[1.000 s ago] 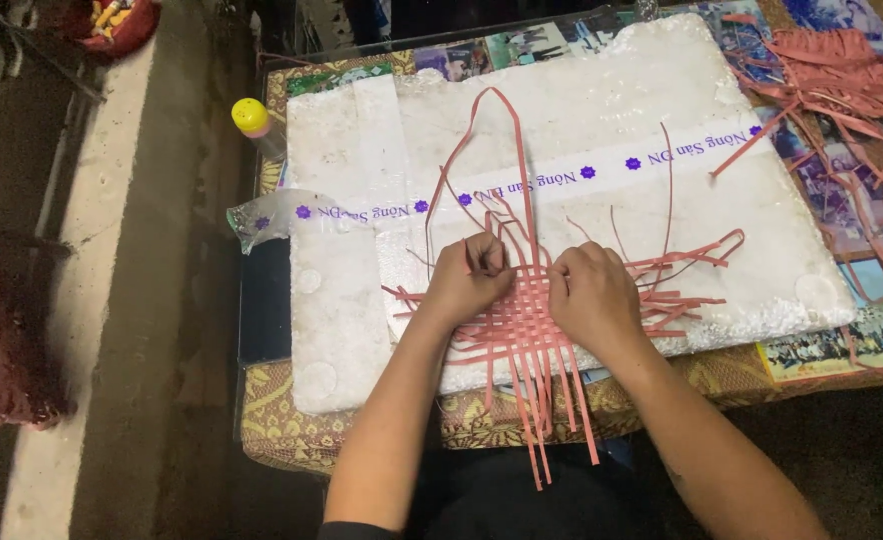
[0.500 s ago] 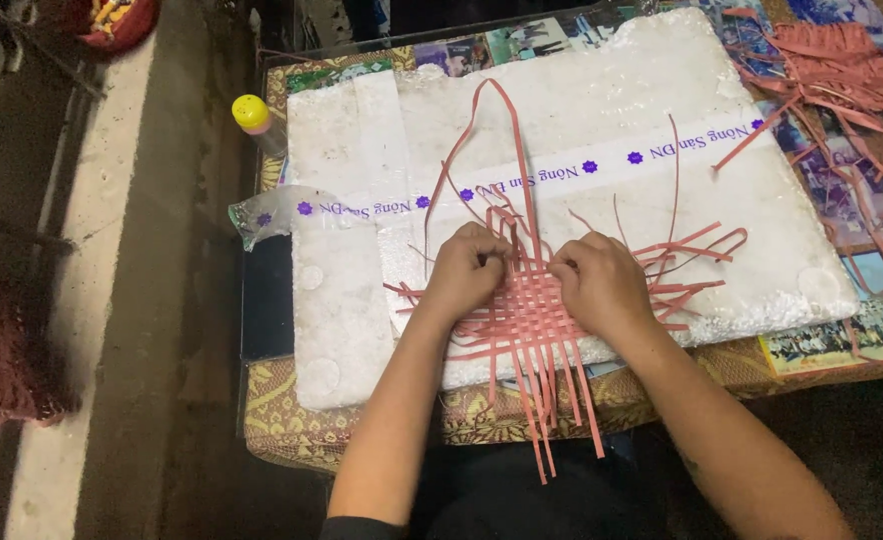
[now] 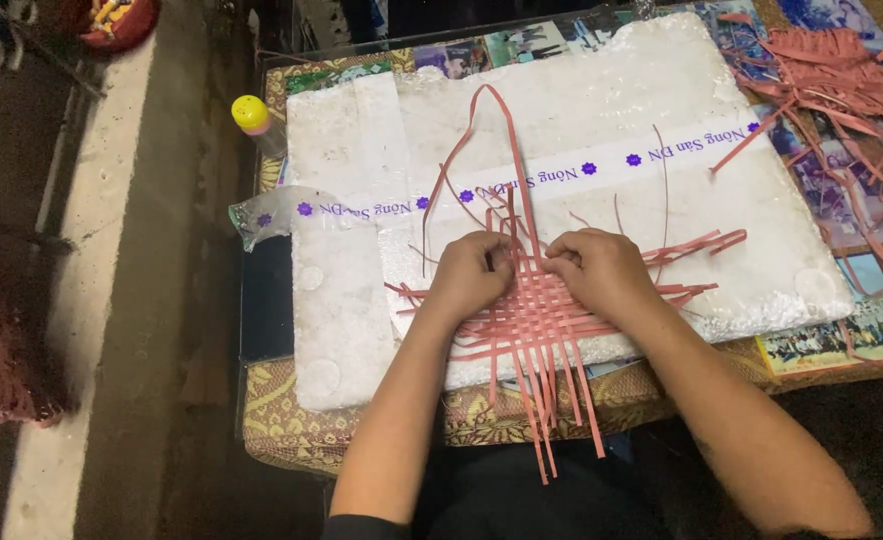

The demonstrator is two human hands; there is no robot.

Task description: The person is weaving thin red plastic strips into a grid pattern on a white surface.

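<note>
Two hands sit side by side on one piece of work, so start from the biggest thing under them. Your white foam board (image 3: 602, 110) spreads out ahead of both hands and under them, on the glass-topped table (image 3: 267, 300), with a printed tape strip (image 3: 562, 175) running across it just beyond your knuckles.

On the board lies the pink woven mat (image 3: 537, 320), directly beneath and between your hands. Its upright strips run away from you and back toward your body, their loose ends hanging past the table edge toward your lap; the cross strips run left to right, their free ends fanning out past your right hand.

Your left hand (image 3: 472, 278) is curled down on the mat's left part, fingers bent over the strips; whether it pinches one or only presses, you cannot tell from here. Your right hand (image 3: 602, 272) is curled the same way on the right part, fingertips turned inward to meet the left at the mat's far edge. Both hands are equally near that edge.

From there one long strip (image 3: 507, 150) loops up and away from your fingers across the board.

Well off to your right lies a heap of spare strips (image 3: 842, 70); off to your left, a yellow-capped bottle (image 3: 253, 115).
</note>
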